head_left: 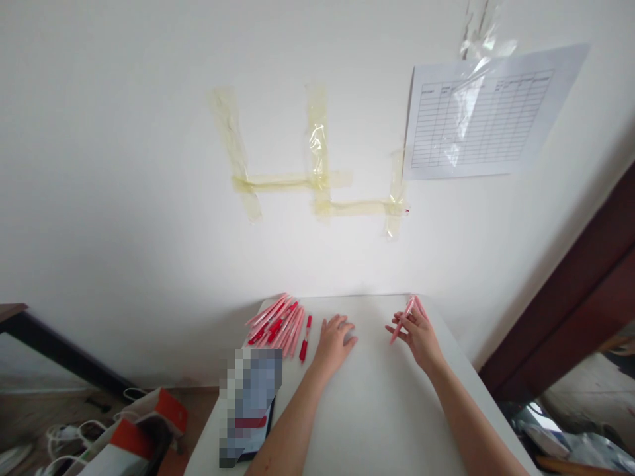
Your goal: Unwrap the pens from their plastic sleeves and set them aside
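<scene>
Between its fingers, my right hand (pixel 419 334) grips a slim pink pen (pixel 401 320), tilted over the right side of the white table (pixel 367 410). Another pink pen (pixel 420 309) shows just behind that hand; whether the hand touches it I cannot tell. My left hand (pixel 337 336) rests on the tabletop near the middle, fingers apart and holding nothing. To its left lies a single red pen (pixel 305 338). Beyond that is a loose pile of pink and red pens (pixel 278 324) at the table's back left corner.
A phone-like device (pixel 255 449), mostly blurred out, lies at the table's left edge. Behind stands a white wall with yellowed tape (pixel 282 182) and a taped printed sheet (pixel 489 119). Bags with orange parts (pixel 131 439) sit on the floor at left; dark red wood (pixel 560 291) rises at right.
</scene>
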The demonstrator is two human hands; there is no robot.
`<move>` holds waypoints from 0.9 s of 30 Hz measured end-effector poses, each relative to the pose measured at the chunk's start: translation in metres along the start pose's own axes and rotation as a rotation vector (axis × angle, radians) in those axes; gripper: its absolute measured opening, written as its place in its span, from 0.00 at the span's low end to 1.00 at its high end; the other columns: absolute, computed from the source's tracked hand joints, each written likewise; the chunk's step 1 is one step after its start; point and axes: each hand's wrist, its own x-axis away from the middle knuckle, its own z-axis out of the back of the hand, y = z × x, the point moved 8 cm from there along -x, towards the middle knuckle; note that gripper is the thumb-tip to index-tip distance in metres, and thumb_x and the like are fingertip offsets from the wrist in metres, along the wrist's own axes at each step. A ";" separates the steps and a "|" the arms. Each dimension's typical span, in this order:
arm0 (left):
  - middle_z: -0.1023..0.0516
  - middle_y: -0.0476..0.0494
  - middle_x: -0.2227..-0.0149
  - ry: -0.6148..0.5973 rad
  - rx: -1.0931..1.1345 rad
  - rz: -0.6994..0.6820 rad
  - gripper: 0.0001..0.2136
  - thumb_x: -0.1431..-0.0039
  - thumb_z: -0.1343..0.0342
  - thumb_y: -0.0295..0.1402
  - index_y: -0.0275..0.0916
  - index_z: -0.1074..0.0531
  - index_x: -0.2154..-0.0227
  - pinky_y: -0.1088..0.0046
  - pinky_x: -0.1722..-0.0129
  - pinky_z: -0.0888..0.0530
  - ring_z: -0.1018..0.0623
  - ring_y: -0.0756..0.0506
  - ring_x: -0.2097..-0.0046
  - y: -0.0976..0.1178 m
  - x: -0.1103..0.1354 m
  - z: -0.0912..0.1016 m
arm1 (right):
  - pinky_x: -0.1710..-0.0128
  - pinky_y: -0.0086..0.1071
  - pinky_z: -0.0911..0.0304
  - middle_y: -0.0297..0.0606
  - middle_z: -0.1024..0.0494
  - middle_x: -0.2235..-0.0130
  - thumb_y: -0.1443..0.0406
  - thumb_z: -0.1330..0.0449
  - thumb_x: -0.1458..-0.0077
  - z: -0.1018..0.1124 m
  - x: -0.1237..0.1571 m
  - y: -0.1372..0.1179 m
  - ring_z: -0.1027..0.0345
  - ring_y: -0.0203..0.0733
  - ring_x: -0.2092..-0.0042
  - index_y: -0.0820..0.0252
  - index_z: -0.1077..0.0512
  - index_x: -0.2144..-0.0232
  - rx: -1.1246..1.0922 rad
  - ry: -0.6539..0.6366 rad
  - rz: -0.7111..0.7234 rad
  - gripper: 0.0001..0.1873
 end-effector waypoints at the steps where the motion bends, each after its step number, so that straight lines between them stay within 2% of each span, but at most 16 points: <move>1: 0.28 0.42 0.41 0.002 0.002 -0.003 0.13 0.41 0.40 0.32 0.46 0.24 0.53 0.43 0.32 0.46 0.34 0.38 0.34 0.000 0.000 0.000 | 0.59 0.48 0.23 0.32 0.26 0.62 0.54 0.30 0.55 0.003 -0.001 -0.003 0.30 0.41 0.61 0.52 0.35 0.47 0.092 0.024 0.046 0.34; 3: 0.28 0.41 0.41 0.003 0.004 -0.005 0.13 0.41 0.40 0.32 0.46 0.24 0.53 0.43 0.32 0.46 0.34 0.38 0.34 -0.001 0.000 0.000 | 0.65 0.46 0.22 0.34 0.26 0.61 0.49 0.32 0.53 0.011 -0.003 -0.012 0.30 0.44 0.60 0.52 0.41 0.40 0.300 0.098 0.172 0.42; 5: 0.28 0.41 0.41 0.003 0.004 -0.003 0.13 0.42 0.39 0.32 0.45 0.24 0.53 0.43 0.32 0.46 0.34 0.38 0.34 -0.001 -0.001 0.000 | 0.69 0.43 0.23 0.38 0.27 0.59 0.47 0.36 0.49 0.016 -0.003 -0.021 0.30 0.47 0.58 0.54 0.45 0.37 0.542 0.160 0.315 0.43; 7: 0.28 0.41 0.41 0.003 0.004 0.000 0.13 0.42 0.39 0.31 0.45 0.24 0.53 0.42 0.32 0.46 0.34 0.38 0.34 -0.001 -0.001 0.000 | 0.67 0.43 0.25 0.42 0.26 0.57 0.49 0.40 0.44 0.018 -0.003 -0.026 0.29 0.47 0.58 0.57 0.40 0.41 0.793 0.198 0.438 0.34; 10: 0.28 0.41 0.40 -0.001 0.003 0.005 0.13 0.42 0.39 0.32 0.45 0.24 0.53 0.43 0.32 0.46 0.34 0.38 0.34 -0.001 0.000 0.001 | 0.55 0.45 0.29 0.44 0.26 0.58 0.56 0.46 0.39 0.015 -0.002 -0.028 0.29 0.49 0.54 0.56 0.32 0.58 1.117 0.186 0.602 0.12; 11: 0.28 0.41 0.40 -0.003 0.003 0.007 0.13 0.41 0.40 0.32 0.45 0.24 0.53 0.43 0.32 0.46 0.34 0.38 0.34 -0.001 0.000 0.001 | 0.53 0.44 0.31 0.44 0.27 0.58 0.59 0.48 0.38 0.014 -0.002 -0.027 0.30 0.49 0.53 0.56 0.31 0.62 1.186 0.167 0.638 0.08; 14: 0.28 0.42 0.40 -0.009 0.001 0.015 0.13 0.41 0.40 0.32 0.45 0.24 0.53 0.43 0.32 0.47 0.35 0.38 0.34 -0.001 0.000 0.000 | 0.50 0.42 0.33 0.45 0.29 0.59 0.66 0.52 0.37 0.013 -0.003 -0.023 0.31 0.47 0.53 0.56 0.29 0.64 1.315 0.159 0.709 0.11; 18: 0.28 0.42 0.40 -0.012 -0.004 0.018 0.13 0.41 0.40 0.32 0.45 0.24 0.53 0.44 0.32 0.47 0.35 0.38 0.34 -0.002 0.000 -0.001 | 0.48 0.44 0.35 0.47 0.30 0.57 0.70 0.52 0.40 0.012 -0.003 -0.019 0.34 0.48 0.53 0.59 0.25 0.59 1.461 0.226 0.708 0.16; 22: 0.29 0.42 0.40 -0.014 -0.005 0.014 0.13 0.41 0.40 0.32 0.45 0.25 0.53 0.44 0.31 0.47 0.35 0.38 0.34 -0.002 0.000 -0.001 | 0.45 0.43 0.37 0.50 0.31 0.52 0.71 0.51 0.40 0.005 -0.003 -0.014 0.36 0.50 0.48 0.62 0.24 0.56 1.646 0.212 0.551 0.18; 25: 0.29 0.41 0.40 -0.016 -0.003 0.014 0.13 0.41 0.40 0.32 0.45 0.25 0.53 0.44 0.32 0.47 0.35 0.38 0.34 -0.002 -0.001 -0.001 | 0.46 0.41 0.38 0.49 0.31 0.48 0.70 0.50 0.40 -0.003 0.003 -0.017 0.39 0.51 0.43 0.56 0.25 0.49 1.713 0.194 0.493 0.21; 27: 0.29 0.41 0.40 -0.016 0.001 0.013 0.13 0.41 0.40 0.32 0.45 0.25 0.53 0.44 0.32 0.47 0.35 0.38 0.34 -0.001 -0.001 0.000 | 0.50 0.39 0.37 0.48 0.29 0.49 0.70 0.49 0.41 -0.005 0.007 -0.020 0.37 0.51 0.44 0.53 0.25 0.50 1.753 0.210 0.444 0.21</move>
